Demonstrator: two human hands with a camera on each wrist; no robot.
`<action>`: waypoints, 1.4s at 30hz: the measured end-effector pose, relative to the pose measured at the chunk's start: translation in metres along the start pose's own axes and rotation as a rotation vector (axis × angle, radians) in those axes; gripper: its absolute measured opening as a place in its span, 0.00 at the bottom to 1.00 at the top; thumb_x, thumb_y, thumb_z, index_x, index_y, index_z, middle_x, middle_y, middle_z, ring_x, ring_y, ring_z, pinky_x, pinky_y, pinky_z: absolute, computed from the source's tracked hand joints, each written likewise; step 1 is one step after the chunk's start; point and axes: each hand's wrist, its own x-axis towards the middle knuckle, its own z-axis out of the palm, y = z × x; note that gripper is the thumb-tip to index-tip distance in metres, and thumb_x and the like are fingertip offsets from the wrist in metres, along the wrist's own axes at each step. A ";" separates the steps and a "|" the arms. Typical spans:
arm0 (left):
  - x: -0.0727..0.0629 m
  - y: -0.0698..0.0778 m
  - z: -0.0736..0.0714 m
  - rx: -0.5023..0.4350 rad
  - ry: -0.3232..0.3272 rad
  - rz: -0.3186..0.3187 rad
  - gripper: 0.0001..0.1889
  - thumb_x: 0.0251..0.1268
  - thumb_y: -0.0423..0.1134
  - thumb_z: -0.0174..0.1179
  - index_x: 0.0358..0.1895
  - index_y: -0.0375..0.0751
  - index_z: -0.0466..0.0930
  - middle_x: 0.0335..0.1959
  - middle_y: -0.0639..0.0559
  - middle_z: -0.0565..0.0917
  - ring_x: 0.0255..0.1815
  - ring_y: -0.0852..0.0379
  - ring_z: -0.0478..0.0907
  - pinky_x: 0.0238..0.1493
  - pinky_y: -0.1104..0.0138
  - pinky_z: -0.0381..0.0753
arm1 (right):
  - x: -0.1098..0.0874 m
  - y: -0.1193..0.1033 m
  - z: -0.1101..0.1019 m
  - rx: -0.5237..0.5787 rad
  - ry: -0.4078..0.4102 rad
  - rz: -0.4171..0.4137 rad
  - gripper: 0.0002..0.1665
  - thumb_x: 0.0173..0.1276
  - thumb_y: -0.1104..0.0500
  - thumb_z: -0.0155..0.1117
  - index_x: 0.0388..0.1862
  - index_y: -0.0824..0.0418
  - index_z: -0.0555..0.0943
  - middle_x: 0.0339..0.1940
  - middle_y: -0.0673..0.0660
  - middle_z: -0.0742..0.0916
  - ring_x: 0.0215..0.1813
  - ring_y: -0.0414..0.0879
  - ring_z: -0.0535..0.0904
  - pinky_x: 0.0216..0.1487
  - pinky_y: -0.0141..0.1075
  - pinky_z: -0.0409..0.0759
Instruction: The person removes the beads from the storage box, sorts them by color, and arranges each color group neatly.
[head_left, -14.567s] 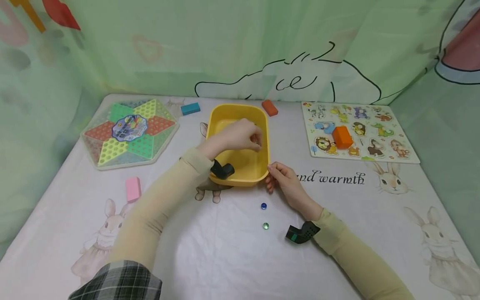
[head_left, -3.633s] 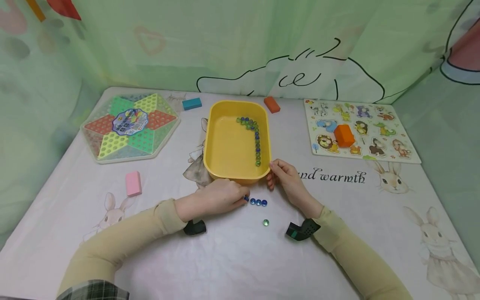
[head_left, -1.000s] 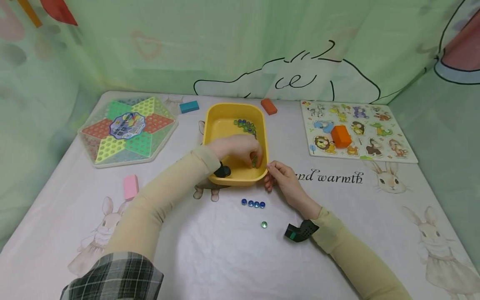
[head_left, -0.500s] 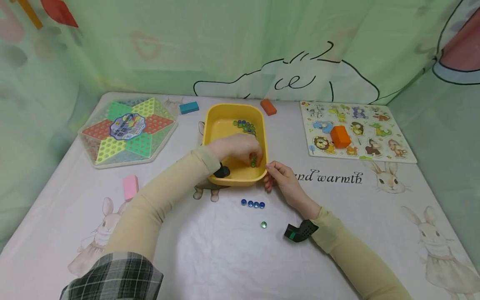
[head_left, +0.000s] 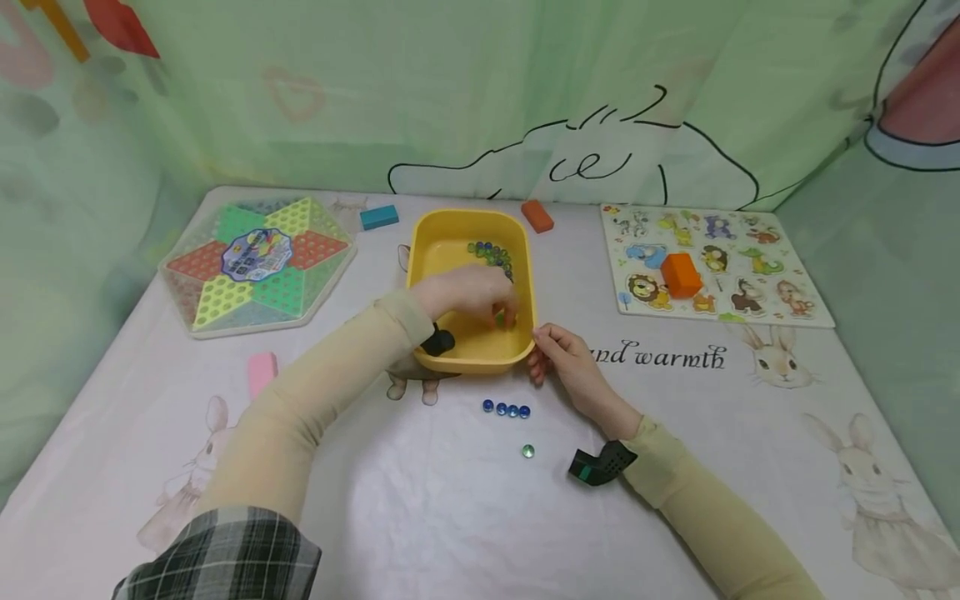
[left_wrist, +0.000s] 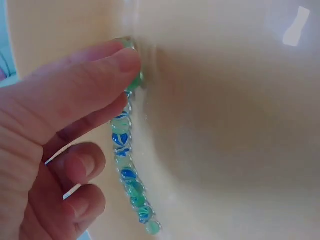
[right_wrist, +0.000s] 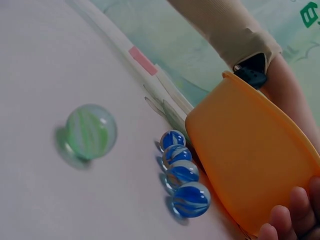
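Note:
My left hand point(head_left: 472, 292) reaches inside the yellow plastic tub point(head_left: 422, 250). In the left wrist view its thumb and index finger pinch a green marble point(left_wrist: 134, 82) beside the tub's wall, at the head of a line of blue and green marbles point(left_wrist: 128, 173). More marbles point(head_left: 491, 252) cluster in the tub's far right corner. My right hand point(head_left: 570, 362) grips the tub's near right corner, thumb at the rim and fingers against the outer wall. In front of the tub, several blue marbles point(right_wrist: 182, 172) form a short row on the cloth, with a single green marble point(right_wrist: 91, 131) nearer me.
A Chinese checkers board point(head_left: 258, 267) lies at the back left. An animal puzzle board point(head_left: 795, 250) at the back right has an orange block point(head_left: 681, 275) on it. Blue point(head_left: 379, 217), red-orange point(head_left: 537, 216) and pink point(head_left: 262, 372) blocks are spread around the tub.
Blue marbles on the cloth have grown from one to a row. The left hand went from that row into the tub, and just now shifted slightly away from the near right corner.

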 end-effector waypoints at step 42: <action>-0.049 0.011 -0.024 -0.176 0.274 -0.140 0.10 0.59 0.47 0.60 0.38 0.47 0.81 0.29 0.54 0.78 0.32 0.58 0.70 0.33 0.70 0.67 | 0.000 0.000 0.000 0.021 -0.002 0.002 0.13 0.74 0.57 0.44 0.28 0.58 0.70 0.22 0.48 0.78 0.22 0.38 0.74 0.25 0.29 0.75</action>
